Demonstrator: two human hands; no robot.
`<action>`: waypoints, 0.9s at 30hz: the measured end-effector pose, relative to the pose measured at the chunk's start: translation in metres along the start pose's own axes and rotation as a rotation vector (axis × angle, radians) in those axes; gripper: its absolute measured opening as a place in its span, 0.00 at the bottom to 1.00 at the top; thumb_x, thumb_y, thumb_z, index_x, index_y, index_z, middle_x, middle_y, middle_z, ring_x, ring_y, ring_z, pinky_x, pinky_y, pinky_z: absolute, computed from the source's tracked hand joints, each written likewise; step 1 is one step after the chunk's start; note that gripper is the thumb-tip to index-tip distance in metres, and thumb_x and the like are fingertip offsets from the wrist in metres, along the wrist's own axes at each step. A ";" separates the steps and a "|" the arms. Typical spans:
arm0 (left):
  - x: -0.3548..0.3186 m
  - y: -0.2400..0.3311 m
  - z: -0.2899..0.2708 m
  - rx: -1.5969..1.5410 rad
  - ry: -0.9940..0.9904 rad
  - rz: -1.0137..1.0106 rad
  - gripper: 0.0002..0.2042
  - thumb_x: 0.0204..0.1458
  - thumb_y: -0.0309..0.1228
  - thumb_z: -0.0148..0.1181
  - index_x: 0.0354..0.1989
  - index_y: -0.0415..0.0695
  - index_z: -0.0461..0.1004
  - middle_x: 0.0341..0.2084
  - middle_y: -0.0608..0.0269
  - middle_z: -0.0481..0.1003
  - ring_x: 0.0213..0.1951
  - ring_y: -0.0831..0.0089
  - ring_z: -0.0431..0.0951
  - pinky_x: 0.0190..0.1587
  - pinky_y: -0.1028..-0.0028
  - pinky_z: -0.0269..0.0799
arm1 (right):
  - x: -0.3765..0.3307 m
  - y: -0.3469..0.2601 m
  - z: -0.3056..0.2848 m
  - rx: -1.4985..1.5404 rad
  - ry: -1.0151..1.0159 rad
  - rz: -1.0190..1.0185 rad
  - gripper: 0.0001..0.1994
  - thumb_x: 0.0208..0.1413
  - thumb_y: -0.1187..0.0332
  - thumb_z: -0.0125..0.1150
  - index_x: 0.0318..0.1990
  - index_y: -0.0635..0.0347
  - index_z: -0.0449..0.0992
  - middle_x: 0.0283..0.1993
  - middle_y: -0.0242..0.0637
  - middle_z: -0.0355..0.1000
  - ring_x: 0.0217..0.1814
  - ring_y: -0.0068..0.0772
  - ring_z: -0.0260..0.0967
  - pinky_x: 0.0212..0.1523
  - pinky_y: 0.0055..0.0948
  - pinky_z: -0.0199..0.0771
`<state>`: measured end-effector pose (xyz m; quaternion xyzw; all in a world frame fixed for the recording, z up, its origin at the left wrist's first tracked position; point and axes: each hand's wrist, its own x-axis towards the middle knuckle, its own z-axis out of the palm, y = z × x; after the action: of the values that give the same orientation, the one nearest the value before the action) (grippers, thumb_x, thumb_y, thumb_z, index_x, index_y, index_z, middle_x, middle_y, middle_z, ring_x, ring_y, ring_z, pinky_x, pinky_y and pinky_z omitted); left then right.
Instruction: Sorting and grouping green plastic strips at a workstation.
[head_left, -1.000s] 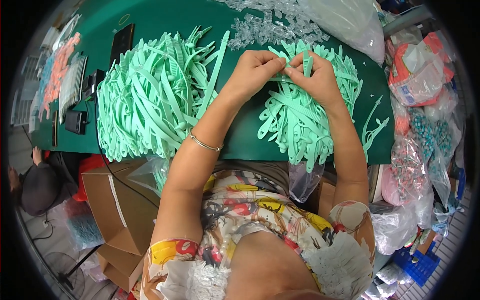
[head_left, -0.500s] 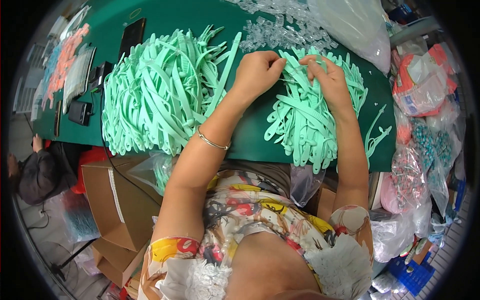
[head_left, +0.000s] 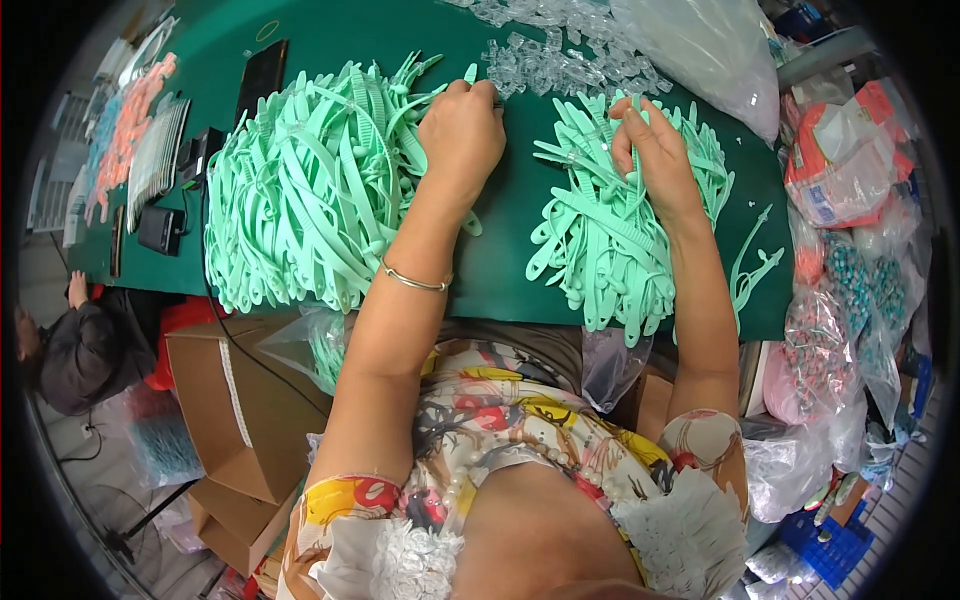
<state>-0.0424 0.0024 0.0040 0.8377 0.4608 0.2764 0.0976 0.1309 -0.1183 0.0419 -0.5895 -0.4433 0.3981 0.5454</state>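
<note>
So the right hand (head_left: 652, 155) is holding a mint strap (head_left: 637, 103) in a narrow pinch, thumb and fingers nearly meeting, right above the far part of the right pile (head_left: 600, 245). The left hand (head_left: 462, 135) is sitting curled over another strap, the left strap (head_left: 471, 74), just beside the left pile (head_left: 290, 200), but its fingertips are hiding underneath, so I honestly can't tell if it's gripping. Everything mint is looking like smooth, matte, bendy plastic or rubber: long flat strips, rounded ends, some with ladder-like ridges. The left strap is pointing away from the person, long axis running near to far, one rounded end poking out past the knuckles, what looks like the other showing by the wrist. Its middle is getting covered by the hand. The right strap's direction is tough to make out since it's blending into the same-colored pile, where lots of strips are pointing toward the person. Farther out, glassy clear pieces (head_left: 565, 65) are lying scattered on the green table (head_left: 500, 270), next to a crinkly see-through bag (head_left: 705, 60) that's getting cut off up top.
</note>
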 end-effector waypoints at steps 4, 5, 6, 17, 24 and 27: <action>-0.001 -0.001 0.004 -0.040 -0.008 0.030 0.06 0.42 0.28 0.59 0.30 0.45 0.74 0.27 0.59 0.72 0.32 0.58 0.74 0.33 0.64 0.69 | -0.002 -0.001 -0.001 -0.003 -0.043 -0.010 0.12 0.61 0.62 0.42 0.42 0.62 0.67 0.18 0.25 0.55 0.23 0.15 0.51 0.29 0.17 0.53; -0.001 -0.001 0.004 -0.034 -0.014 0.029 0.06 0.42 0.28 0.59 0.31 0.45 0.74 0.27 0.59 0.73 0.31 0.58 0.74 0.34 0.64 0.69 | -0.001 0.000 -0.001 -0.009 -0.070 -0.010 0.12 0.61 0.63 0.41 0.42 0.62 0.67 0.19 0.24 0.55 0.23 0.15 0.51 0.29 0.17 0.53; -0.001 -0.001 0.004 -0.029 -0.020 0.027 0.06 0.42 0.27 0.58 0.31 0.45 0.74 0.28 0.59 0.73 0.31 0.58 0.74 0.34 0.64 0.69 | 0.000 0.000 -0.001 -0.014 -0.097 -0.009 0.12 0.61 0.64 0.41 0.43 0.63 0.67 0.19 0.24 0.55 0.24 0.15 0.51 0.29 0.16 0.53; -0.002 0.021 -0.006 -1.280 -0.431 -0.230 0.06 0.51 0.27 0.55 0.34 0.38 0.71 0.26 0.70 0.70 0.24 0.86 0.62 0.25 0.85 0.56 | 0.000 0.006 0.001 -0.148 -0.115 -0.066 0.13 0.56 0.67 0.50 0.48 0.56 0.72 0.22 0.23 0.60 0.25 0.14 0.55 0.27 0.16 0.57; -0.002 0.030 -0.011 -1.391 -0.606 -0.299 0.07 0.49 0.28 0.56 0.35 0.39 0.71 0.25 0.71 0.70 0.22 0.86 0.59 0.23 0.85 0.52 | -0.002 0.003 0.006 -0.101 -0.074 -0.056 0.07 0.52 0.69 0.57 0.35 0.63 0.71 0.21 0.26 0.66 0.24 0.13 0.61 0.25 0.17 0.59; -0.003 0.031 -0.012 -1.415 -0.610 -0.292 0.07 0.47 0.30 0.57 0.32 0.41 0.72 0.23 0.74 0.70 0.23 0.87 0.61 0.25 0.85 0.53 | 0.000 0.006 0.004 -0.146 -0.080 -0.050 0.06 0.51 0.69 0.59 0.32 0.63 0.72 0.20 0.26 0.67 0.22 0.12 0.61 0.24 0.16 0.59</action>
<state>-0.0282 -0.0179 0.0258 0.5462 0.2335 0.2463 0.7658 0.1275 -0.1176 0.0351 -0.6000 -0.5071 0.3740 0.4928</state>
